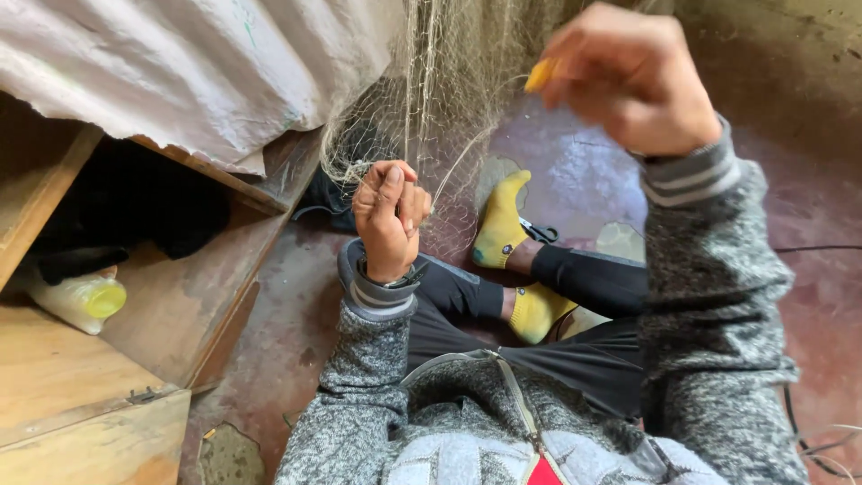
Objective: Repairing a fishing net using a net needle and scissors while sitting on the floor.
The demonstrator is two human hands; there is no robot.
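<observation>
Both hands work a fine fishing net (449, 99) hanging at twelve o'clock: left hand (389, 216) fingers pinch its light, limp, snag-prone mesh by a strand, right hand (628, 76) fingers grip a yellow netting needle (540, 75).

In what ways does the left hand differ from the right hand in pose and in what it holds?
The left hand is low, a closed fist pinching strands of the fishing net; the right hand is raised higher and looks blurred. The right hand holds a small yellow tool; the left holds only net. Both wear grey sleeves with striped cuffs.
</observation>
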